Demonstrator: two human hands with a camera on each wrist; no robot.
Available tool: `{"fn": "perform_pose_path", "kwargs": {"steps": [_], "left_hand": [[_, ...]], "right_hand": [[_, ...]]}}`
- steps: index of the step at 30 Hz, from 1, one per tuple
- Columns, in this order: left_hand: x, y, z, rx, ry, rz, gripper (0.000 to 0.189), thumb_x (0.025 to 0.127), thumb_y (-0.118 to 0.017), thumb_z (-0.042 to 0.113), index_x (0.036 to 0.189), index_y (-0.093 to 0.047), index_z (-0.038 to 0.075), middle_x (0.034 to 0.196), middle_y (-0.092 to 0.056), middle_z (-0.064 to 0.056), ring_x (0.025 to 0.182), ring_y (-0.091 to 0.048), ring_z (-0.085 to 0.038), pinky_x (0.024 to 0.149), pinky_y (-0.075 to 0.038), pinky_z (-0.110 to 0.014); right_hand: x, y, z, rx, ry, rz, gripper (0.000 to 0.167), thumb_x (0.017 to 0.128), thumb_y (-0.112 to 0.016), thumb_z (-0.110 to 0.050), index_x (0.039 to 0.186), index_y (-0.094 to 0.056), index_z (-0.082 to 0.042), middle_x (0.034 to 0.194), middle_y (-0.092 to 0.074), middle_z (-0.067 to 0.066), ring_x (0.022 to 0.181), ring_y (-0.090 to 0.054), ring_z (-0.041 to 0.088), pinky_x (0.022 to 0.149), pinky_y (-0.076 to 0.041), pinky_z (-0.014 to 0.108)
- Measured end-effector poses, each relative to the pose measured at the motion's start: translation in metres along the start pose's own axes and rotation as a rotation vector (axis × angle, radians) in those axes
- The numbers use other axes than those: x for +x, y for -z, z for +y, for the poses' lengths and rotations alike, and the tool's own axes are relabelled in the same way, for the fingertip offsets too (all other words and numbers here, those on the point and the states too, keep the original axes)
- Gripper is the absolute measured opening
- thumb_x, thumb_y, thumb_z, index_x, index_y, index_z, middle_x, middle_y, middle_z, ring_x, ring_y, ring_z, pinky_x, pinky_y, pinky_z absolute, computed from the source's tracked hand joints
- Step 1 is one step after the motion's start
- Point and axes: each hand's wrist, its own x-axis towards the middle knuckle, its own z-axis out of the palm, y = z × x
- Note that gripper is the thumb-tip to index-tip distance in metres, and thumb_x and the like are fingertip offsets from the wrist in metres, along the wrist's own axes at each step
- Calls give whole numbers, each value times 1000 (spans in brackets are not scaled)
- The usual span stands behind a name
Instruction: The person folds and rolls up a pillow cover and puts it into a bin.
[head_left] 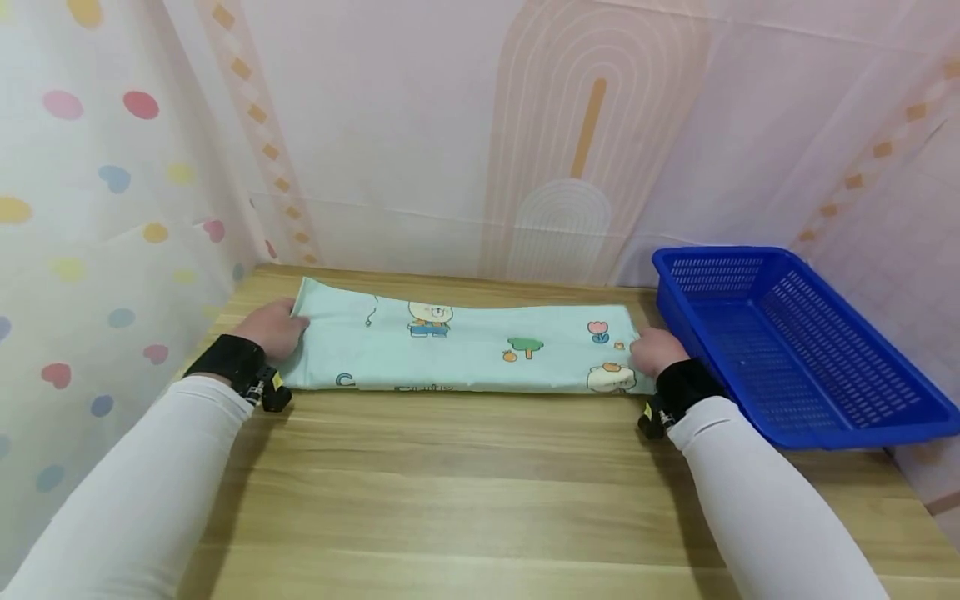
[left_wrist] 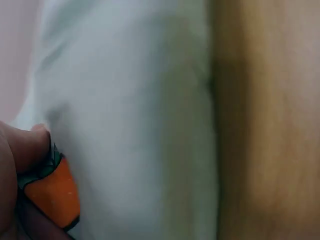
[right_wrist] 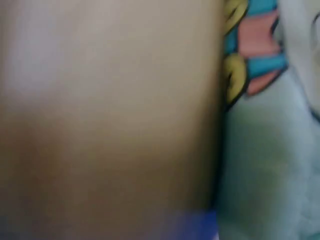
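A mint-green folded cloth (head_left: 465, 350) printed with cartoon bears, a tree and a flower stretches as a long strip across the far part of the table. At its left end, my left hand (head_left: 276, 332) grips the edge. The left wrist view shows the thumb (left_wrist: 30, 147) and fingers pinching the cloth (left_wrist: 115, 120) beside an orange print. My right hand (head_left: 656, 350) holds the opposite end, its fingertips partly hidden. Only the cloth (right_wrist: 265, 150), blurred, and the table appear in the right wrist view; the hand itself is out of that picture.
A blue plastic basket (head_left: 832, 439) with slotted walls stands at the right, close beside my right hand and wrist. The wood-grain table (head_left: 450, 492) extends toward me in front of the cloth. Patterned curtains (head_left: 405, 133) hang behind the table and along both sides.
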Motion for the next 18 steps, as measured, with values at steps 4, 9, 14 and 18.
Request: {"fn": "perform_pose_path", "kwargs": {"steps": [4, 9, 14, 18], "left_hand": [[3, -3, 0, 9, -50, 13, 50, 112, -43, 30, 144, -48, -7, 122, -61, -29, 102, -59, -39, 82, -49, -44], [-2, -1, -4, 0, -137, -2, 45, 106, -60, 28, 136, -57, -6, 110, -68, -24, 91, -62, -32, 75, -48, -36], [4, -8, -7, 31, -102, 5, 53, 108, -52, 25, 149, -46, -8, 142, -56, -36, 120, -59, -47, 103, -48, -59], [15, -15, -5, 7, -37, 6, 57, 111, -42, 24, 157, -33, -9, 154, -41, -40, 142, -42, -56, 119, -32, -67]], "right_hand": [[4, -4, 5, -75, 21, -49, 47, 97, -37, -8, 133, -57, 15, 130, -62, 32, 109, -60, 40, 101, -50, 47], [11, -5, 13, -69, -4, -82, 48, 97, -38, -5, 138, -54, 15, 131, -62, 30, 107, -57, 36, 100, -49, 46], [14, -7, 16, -56, -34, -84, 46, 97, -37, -5, 133, -56, 18, 136, -59, 33, 106, -56, 36, 96, -49, 43], [12, -9, 16, -26, -54, -67, 45, 100, -35, -7, 128, -58, 18, 138, -58, 34, 111, -57, 40, 102, -49, 46]]}}
